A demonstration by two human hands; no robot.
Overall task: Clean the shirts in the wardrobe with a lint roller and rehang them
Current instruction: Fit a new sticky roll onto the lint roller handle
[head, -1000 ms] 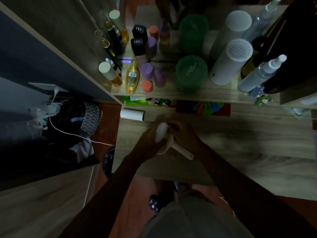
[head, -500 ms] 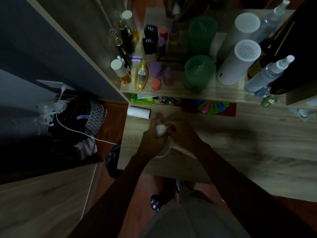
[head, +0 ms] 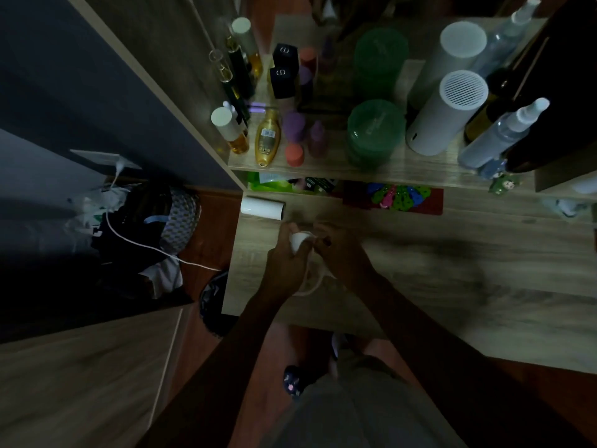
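Note:
My left hand (head: 286,260) grips the white roll of the lint roller (head: 298,241) over the wooden desk (head: 452,273). My right hand (head: 342,253) holds the same lint roller from the right, its fingers at the roll's end; the white handle loop shows below between the hands. A spare white roll (head: 262,208) lies on the desk's back left corner, just beyond my left hand. No shirt or wardrobe rail is in view.
A shelf (head: 371,169) behind the desk carries several bottles, green tubs (head: 376,134), a white cylinder (head: 447,114) and a spray bottle (head: 504,134). Left of the desk sits a dark pile of clothes and a white cable (head: 139,240). My slippered foot (head: 295,381) stands below.
Both hands moved slightly away from me toward the spare roll. The roller's long handle, plain a second ago, is now mostly hidden under my right hand.

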